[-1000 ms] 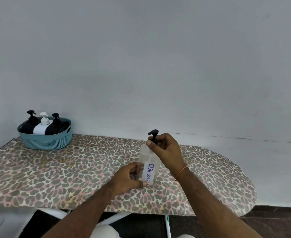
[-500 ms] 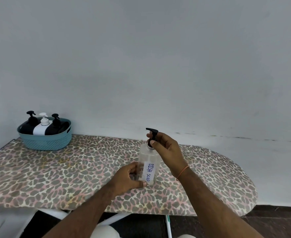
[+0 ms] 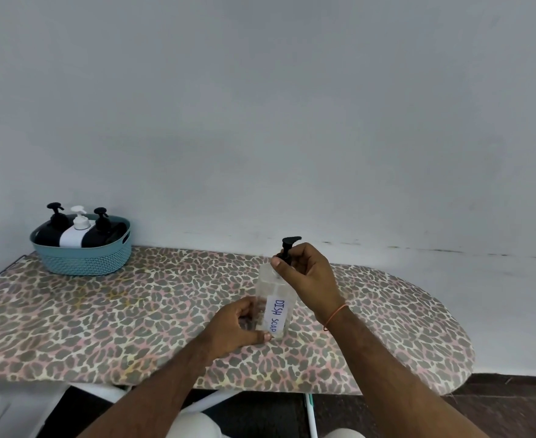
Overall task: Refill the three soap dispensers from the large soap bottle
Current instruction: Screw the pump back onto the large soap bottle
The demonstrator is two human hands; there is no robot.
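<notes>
I am watching the clear square plastic bottle (image 3: 273, 306) labelled "DISH SOAP", standing upright on the leopard-print ironing board (image 3: 108, 314). I judge I am unscrewing its black pump top (image 3: 288, 248); next, the pump needs lifting straight out so the neck is free for pouring. My left hand (image 3: 236, 327) is wrapping the bottle's lower body, steadying it, while my right hand (image 3: 307, 279) is pinching the pump collar from above. Well apart, at the far left, three pump dispensers (image 3: 78, 229), two black and one white, are sitting in a teal woven basket (image 3: 83, 259).
</notes>
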